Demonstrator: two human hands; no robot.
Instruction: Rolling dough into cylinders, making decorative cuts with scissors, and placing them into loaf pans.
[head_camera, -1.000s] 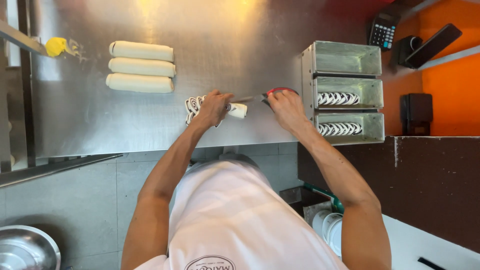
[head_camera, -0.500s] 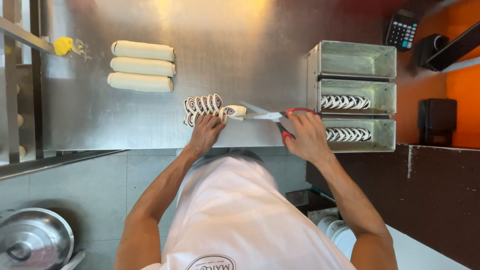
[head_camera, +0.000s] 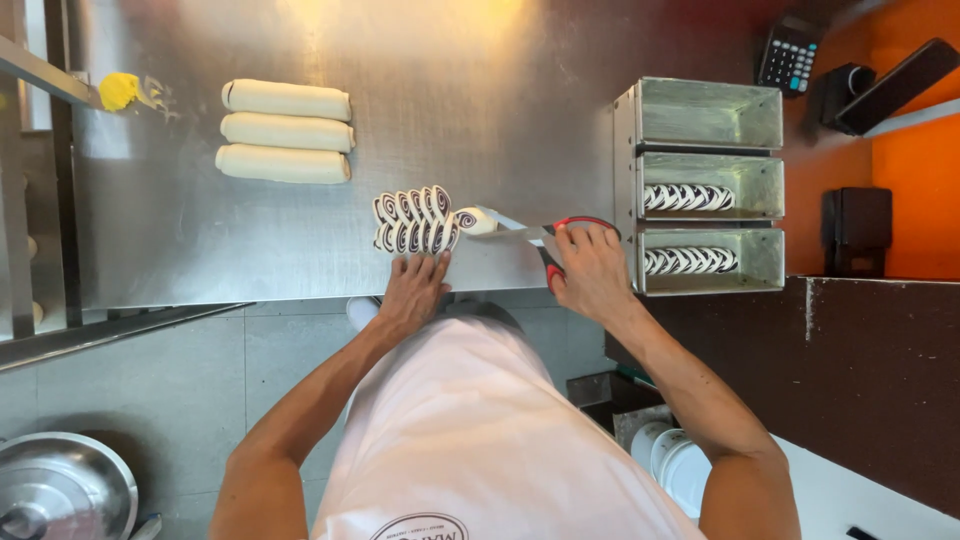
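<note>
Left hand has dropped below the slices (scissors unmoved).

Row of swirled dough slices grows longer; uncut roll end shortens. Left hand shifts from the roll to the slices' near edge.

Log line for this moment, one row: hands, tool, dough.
left hand: on cut swirl slices | right hand: holds red-handled scissors, blades at dough roll end | three uncut rolls apart
</note>
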